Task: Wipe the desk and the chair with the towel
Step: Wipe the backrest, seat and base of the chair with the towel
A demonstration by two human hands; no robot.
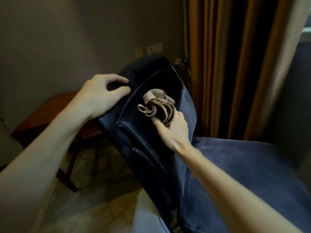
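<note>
A dark blue chair (pixel 227 165) fills the middle and right of the view, its dark backrest (pixel 143 135) running from the centre down toward the bottom. My left hand (pixel 102 95) grips the top left edge of the backrest, fingers curled over it. My right hand (pixel 171 130) holds a crumpled beige towel (pixel 158 106) and presses it against the dark backrest panel. A brown wooden desk (pixel 42 115) shows at the left behind my left forearm, mostly hidden.
Orange-brown curtains (pixel 235 64) hang at the right, close behind the chair. A beige wall with sockets (pixel 154 47) stands behind. Patterned floor (pixel 101 165) lies below the desk's dark legs (pixel 67 179).
</note>
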